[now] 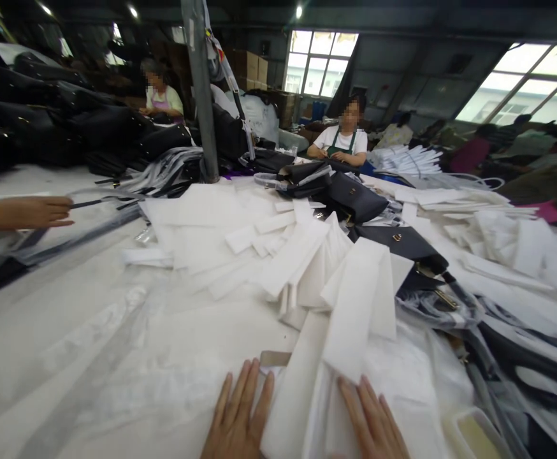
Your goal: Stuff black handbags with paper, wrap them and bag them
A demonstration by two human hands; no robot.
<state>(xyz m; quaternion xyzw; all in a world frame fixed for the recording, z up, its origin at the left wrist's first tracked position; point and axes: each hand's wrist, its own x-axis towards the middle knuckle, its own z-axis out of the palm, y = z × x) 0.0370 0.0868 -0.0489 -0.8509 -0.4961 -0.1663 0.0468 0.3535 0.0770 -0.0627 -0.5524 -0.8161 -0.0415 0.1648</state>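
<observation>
My left hand [238, 414] lies flat with fingers stretched out, beside a long white strip [302, 376] of paper or thin foam. A small grey-brown piece [275, 359] shows just past its fingertips. On the other side of the strip, my right hand [373, 417] is also stretched out, its fingertips touching the lower end of a folded white strip [355, 312]. More white strips [302, 255] lie heaped and overlapping beyond both hands. Neither hand grips anything that I can see.
Black handbags [405, 245] and plastic-wrapped straps [443, 306] lie to the right, near more white sheets [512, 248]. Another person's hand [44, 211] reaches in from the left over a wrapped strap. A metal post [202, 95] rises behind, with co-workers seated beyond.
</observation>
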